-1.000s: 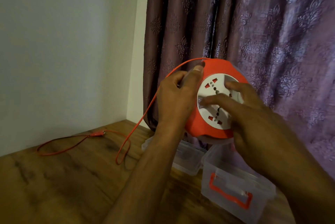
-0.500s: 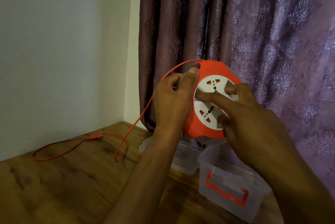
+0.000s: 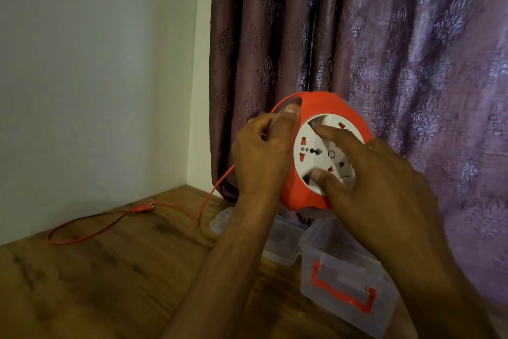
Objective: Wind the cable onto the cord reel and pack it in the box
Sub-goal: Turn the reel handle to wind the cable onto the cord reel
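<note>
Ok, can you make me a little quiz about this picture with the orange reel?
1. True or false: the plug at the end of the cable lies on the table.
2. Which hand grips the rim of the reel? A) left hand B) right hand
3. Fill in: the clear box has an orange ____.

Key: 1 true. 2 A. 3 handle.
</note>
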